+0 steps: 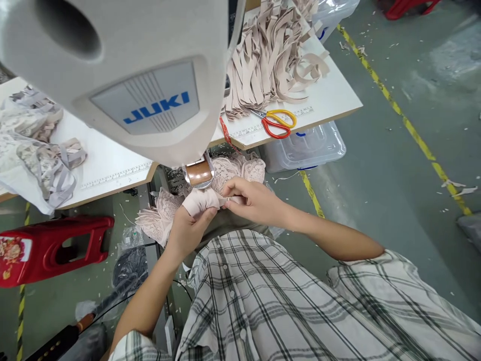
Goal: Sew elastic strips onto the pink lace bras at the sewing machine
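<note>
Just below the head of a JUKI sewing machine (161, 100), my left hand (190, 225) grips a pale pink piece of fabric (201, 200), thumb on top. The fabric is bunched over the fingers. My right hand (255, 200) pinches the same piece at its right end, thumb against forefinger, close to the left fingertips. Pale pink lace bra cups (233, 168) lie behind both hands, and more lace pieces (161, 213) hang to the left. The machine's needle area is hidden behind its head and a brown-faced part with a shiny rim (199, 173).
A pile of beige straps (266, 60) lies on the white table (341, 95), with red-and-yellow scissors (278, 124) before it. Grey straps and lace (45, 145) cover the left side. A clear plastic box (311, 148) sits below the right table edge; a red stool (56, 245) stands left.
</note>
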Demonstrator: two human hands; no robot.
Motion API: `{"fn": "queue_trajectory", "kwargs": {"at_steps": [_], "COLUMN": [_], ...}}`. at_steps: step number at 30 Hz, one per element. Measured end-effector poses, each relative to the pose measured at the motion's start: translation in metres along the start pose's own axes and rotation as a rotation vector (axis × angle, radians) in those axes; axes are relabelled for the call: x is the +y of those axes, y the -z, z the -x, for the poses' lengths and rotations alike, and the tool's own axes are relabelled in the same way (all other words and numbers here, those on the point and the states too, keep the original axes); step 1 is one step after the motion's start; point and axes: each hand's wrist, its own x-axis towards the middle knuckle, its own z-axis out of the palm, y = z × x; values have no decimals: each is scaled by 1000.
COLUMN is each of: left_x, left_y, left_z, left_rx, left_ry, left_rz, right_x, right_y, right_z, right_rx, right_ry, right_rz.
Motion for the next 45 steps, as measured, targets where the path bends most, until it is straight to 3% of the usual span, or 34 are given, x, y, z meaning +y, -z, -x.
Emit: {"fn": "queue_trajectory", "kwargs": {"at_steps": [5, 11, 16, 21, 24, 27, 33, 36, 39, 41, 43, 45], "left_x": [7, 3, 2, -1, -5, -7, 1, -4, -17, -23, -22, -17], "left_y": [-6, -8, -8, -13, -17, -23, -32, -28, -26, -28, -28, -21], "left_z": [-1, -2, -5, -9, -11, -12, -8, 2, 15, 20, 22, 19], "left_rx": [-19, 50, 55, 61, 104, 159, 252, 270, 302, 250, 184, 211], "left_ry": [-42, 57, 85, 155, 165, 152, 105, 44, -68, -63, -88, -272], "left_rz": [-33, -73, -80, 48, 123, 199, 314, 426, 776, 927, 885, 663], "right_x": [-8, -4, 6, 11, 11, 9, -6, -14, -23, -31, -41, -51], "right_y": [4, 12, 18, 17, 14, 12, 15, 28, 43, 51, 57, 60], "right_z": [1, -7, -17, -16, -13, -11, -11, -17, -29, -41, -54, -67], "right_rx": [-55, -85, -159, -253, -281, -224, -11, -98, -200, -275, -399, -497], "right_ry": [81, 12, 45, -185, -241, -219, 0, -20, -98, -94, -21, 82], "right_rz": [48, 36, -112, -408, -554, -534, -142, -208, -438, -528, -511, -357]}}
